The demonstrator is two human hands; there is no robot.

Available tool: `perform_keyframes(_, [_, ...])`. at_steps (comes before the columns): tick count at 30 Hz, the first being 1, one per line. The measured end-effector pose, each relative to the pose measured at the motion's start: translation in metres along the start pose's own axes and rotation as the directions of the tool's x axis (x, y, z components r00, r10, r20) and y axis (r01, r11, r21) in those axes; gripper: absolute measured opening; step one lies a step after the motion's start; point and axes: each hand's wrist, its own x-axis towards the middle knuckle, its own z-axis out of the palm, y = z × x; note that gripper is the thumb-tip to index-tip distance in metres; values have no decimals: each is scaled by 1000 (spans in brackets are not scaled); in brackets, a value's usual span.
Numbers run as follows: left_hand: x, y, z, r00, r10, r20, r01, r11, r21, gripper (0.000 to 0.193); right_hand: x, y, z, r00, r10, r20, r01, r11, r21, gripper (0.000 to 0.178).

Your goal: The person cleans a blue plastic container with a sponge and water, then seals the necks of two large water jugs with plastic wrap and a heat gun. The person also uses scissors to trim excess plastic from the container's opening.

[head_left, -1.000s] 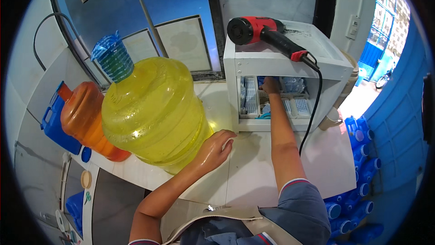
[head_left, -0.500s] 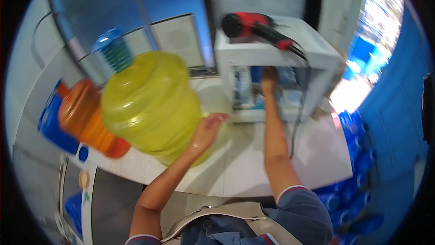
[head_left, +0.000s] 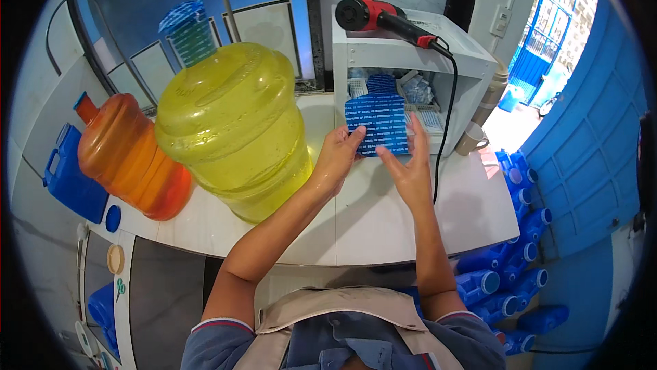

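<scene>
A flat blue shrink seal [head_left: 378, 123] with white print is held up before the white cubby. My left hand [head_left: 335, 158] pinches its left edge between thumb and fingers. At its right edge is my right hand [head_left: 410, 168], thumb by the lower corner and fingers behind the side. To the left of my hands stands a big yellow water jug [head_left: 233, 130], its neck covered by a similar blue printed seal [head_left: 188, 31]. The white cubby [head_left: 410, 58] has small baskets and plastic packs inside, partly hidden by the seal.
A red and black heat gun [head_left: 373, 17] lies on the cubby, its cord hanging down the front right. An orange jug [head_left: 133, 158] and a blue container [head_left: 72, 178] stand at left. A mug [head_left: 470, 138] sits right of the cubby. Several blue containers [head_left: 506, 260] crowd the floor at right.
My right hand has come out of the cubby with the blue shrink seal. My left hand has moved from beside the yellow jug to take hold of the seal's left edge.
</scene>
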Motion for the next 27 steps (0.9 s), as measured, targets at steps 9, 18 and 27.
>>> perform_keyframes(9, [-82,70,-56,963,269,-26,-268,963,8,23,-16,-65,69,948,124,294,-231,901,366,40])
perform_keyframes(18, [-190,133,-185,969,186,-164,-194,980,-35,23,-56,-124,199,820,51,570,-357,824,440,43])
perform_keyframes(27, [-242,274,-378,605,639,-475,-573,764,297,18,-99,-132,314,664,-28,747,-407,825,393,43])
